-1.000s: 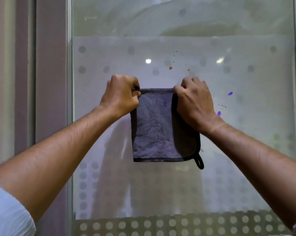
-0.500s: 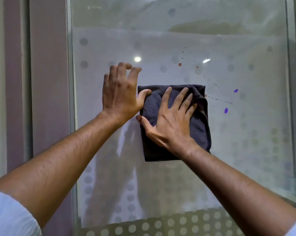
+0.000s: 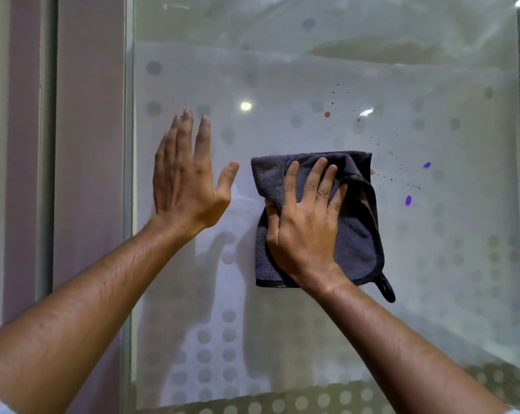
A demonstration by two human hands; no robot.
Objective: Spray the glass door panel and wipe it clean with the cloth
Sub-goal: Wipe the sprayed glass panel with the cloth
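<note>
The right hand (image 3: 305, 222) lies flat with fingers spread on a dark grey cloth (image 3: 354, 231), pressing it against the glass door panel (image 3: 312, 70) near the panel's middle; its grip is released, palm down, nothing clenched. The cloth is folded and rumpled, and a small black hanging loop (image 3: 385, 289) dangles from its lower right corner. The left hand (image 3: 187, 180) is open and empty, fingers straight and pointing up, just beside the cloth toward the panel's left edge. Whether it touches the glass I cannot tell. Brown specks (image 3: 327, 114) and two purple spots (image 3: 408, 200) mark the glass above and right of the cloth.
</note>
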